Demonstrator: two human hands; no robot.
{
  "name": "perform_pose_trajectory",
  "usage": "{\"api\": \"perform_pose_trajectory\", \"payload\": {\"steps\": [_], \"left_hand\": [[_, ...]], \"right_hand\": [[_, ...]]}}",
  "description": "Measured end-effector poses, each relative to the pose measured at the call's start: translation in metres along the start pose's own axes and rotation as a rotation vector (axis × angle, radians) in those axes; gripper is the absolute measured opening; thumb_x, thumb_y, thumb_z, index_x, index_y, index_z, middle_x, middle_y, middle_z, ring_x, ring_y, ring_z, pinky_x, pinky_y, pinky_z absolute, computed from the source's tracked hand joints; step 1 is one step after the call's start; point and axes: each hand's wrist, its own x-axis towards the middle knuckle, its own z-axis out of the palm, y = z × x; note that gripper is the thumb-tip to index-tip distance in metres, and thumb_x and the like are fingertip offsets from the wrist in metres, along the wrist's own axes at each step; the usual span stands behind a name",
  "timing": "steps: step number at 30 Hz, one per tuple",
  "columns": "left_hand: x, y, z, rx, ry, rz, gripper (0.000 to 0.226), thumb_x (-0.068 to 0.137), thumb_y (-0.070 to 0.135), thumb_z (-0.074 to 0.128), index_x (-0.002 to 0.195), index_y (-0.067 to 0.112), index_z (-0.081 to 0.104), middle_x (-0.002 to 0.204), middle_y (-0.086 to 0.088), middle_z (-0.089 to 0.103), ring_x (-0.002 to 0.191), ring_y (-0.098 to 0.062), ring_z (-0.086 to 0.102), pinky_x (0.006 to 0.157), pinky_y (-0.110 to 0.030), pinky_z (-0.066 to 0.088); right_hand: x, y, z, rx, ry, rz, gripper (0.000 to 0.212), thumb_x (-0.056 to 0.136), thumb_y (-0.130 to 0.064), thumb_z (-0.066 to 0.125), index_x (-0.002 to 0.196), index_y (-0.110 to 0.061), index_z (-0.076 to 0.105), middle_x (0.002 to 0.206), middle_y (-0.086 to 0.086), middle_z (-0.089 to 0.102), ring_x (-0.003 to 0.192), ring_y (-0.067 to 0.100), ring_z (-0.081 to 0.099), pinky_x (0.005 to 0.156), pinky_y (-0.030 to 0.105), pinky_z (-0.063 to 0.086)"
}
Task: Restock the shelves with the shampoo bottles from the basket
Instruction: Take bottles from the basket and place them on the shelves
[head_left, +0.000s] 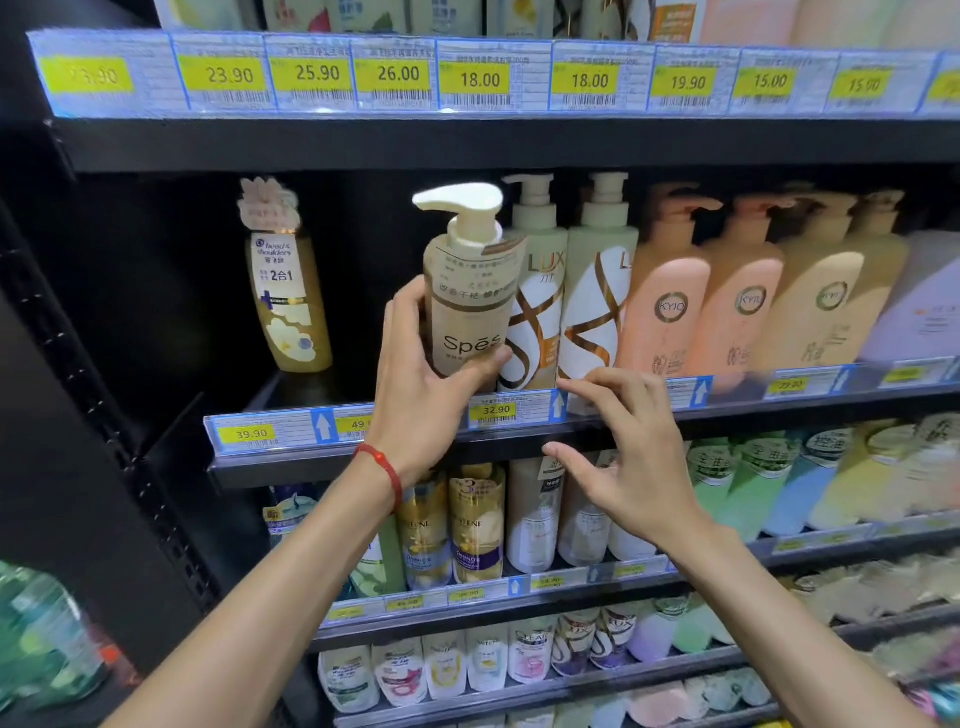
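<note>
My left hand (422, 374) grips a beige Spes pump bottle (467, 291) around its lower half, upright at the front edge of the middle shelf (291, 441). The bottle stands just left of two cream LUX pump bottles (597, 301). My right hand (623, 457) hovers with fingers spread and nothing in it, in front of the shelf's price strip, below the LUX bottles. A yellow Head & Shoulders bottle (291, 306) stands alone further left on the same shelf, with a dark gap between it and the Spes bottle. The basket is out of view.
Pink and tan KYIO pump bottles (670, 301) fill the shelf to the right. The shelf above carries yellow price tags (480, 80). Lower shelves hold rows of Pantene bottles (475, 525) and refill pouches (447, 670). A black upright panel (78, 364) bounds the left side.
</note>
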Motion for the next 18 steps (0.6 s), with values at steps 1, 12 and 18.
{"api": "perform_pose_trajectory", "payload": {"steps": [1, 12, 18], "left_hand": [[0.0, 0.0, 0.002, 0.039, 0.007, -0.025, 0.073, 0.084, 0.033, 0.082, 0.143, 0.027, 0.04, 0.138, 0.004, 0.049, 0.128, -0.005, 0.05, 0.1, -0.021, 0.05], [0.016, -0.002, 0.001, 0.143, 0.031, -0.287, 0.059, 0.08, 0.051, 0.079, 0.123, 0.022, 0.051, 0.125, -0.003, 0.063, 0.112, -0.019, 0.064, 0.09, -0.044, 0.06], [0.017, -0.001, 0.004, 0.215, 0.053, -0.352, 0.068, 0.072, 0.057, 0.083, 0.115, 0.02, 0.046, 0.117, -0.002, 0.068, 0.1, -0.017, 0.069, 0.081, -0.044, 0.063]], "right_hand": [[0.0, 0.0, 0.0, 0.0, 0.001, 0.001, 0.058, 0.083, -0.041, 0.082, 0.135, -0.019, 0.066, 0.126, -0.001, 0.056, 0.12, 0.02, 0.044, 0.109, 0.018, 0.03], [-0.003, -0.001, 0.009, 0.011, 0.028, 0.014, 0.062, 0.082, -0.036, 0.081, 0.137, -0.015, 0.064, 0.129, 0.002, 0.055, 0.122, 0.027, 0.047, 0.111, 0.027, 0.031], [-0.004, 0.0, 0.01, -0.003, 0.026, 0.015, 0.062, 0.083, -0.038, 0.081, 0.138, -0.016, 0.063, 0.13, 0.001, 0.055, 0.124, 0.028, 0.047, 0.112, 0.028, 0.032]]}}
